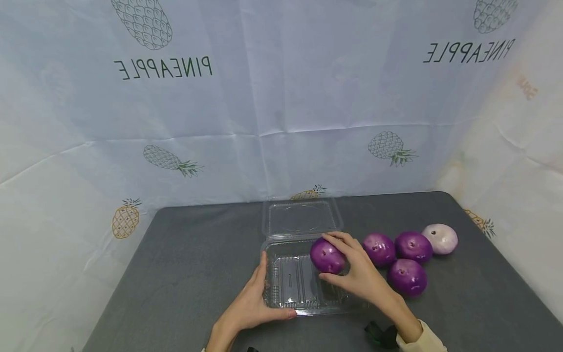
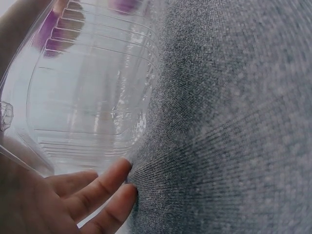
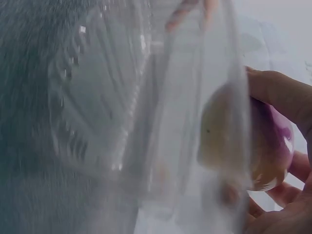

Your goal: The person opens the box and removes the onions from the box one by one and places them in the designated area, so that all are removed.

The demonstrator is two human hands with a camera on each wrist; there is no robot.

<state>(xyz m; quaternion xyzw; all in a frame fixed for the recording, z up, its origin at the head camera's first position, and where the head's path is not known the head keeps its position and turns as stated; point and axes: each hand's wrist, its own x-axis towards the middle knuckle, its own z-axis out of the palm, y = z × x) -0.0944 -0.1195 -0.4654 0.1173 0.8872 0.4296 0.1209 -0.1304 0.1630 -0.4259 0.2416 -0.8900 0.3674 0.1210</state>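
Note:
A clear plastic clamshell box (image 1: 290, 281) lies on the table with its lid (image 1: 303, 217) folded back away from me. My left hand (image 1: 252, 303) rests at the box's left front corner, fingers straight along the left side and thumb along the front rim. In the left wrist view, fingertips (image 2: 124, 168) touch the box's outer wall. My right hand (image 1: 358, 271) grips a round purple fruit (image 1: 327, 255) over the right part of the box, thumb on the near side and fingers on the far side. The right wrist view shows this fruit (image 3: 270, 146) with a pale underside, partly behind the clear wall.
To the right of the box sit more purple fruits: one (image 1: 379, 250) close to my right hand, another (image 1: 413, 247) beside it, and one (image 1: 407, 277) nearer me. A whitish-pink fruit (image 1: 440, 239) lies farthest right. A pineapple-print cloth (image 1: 272, 98) hangs behind the grey table (image 1: 198, 264).

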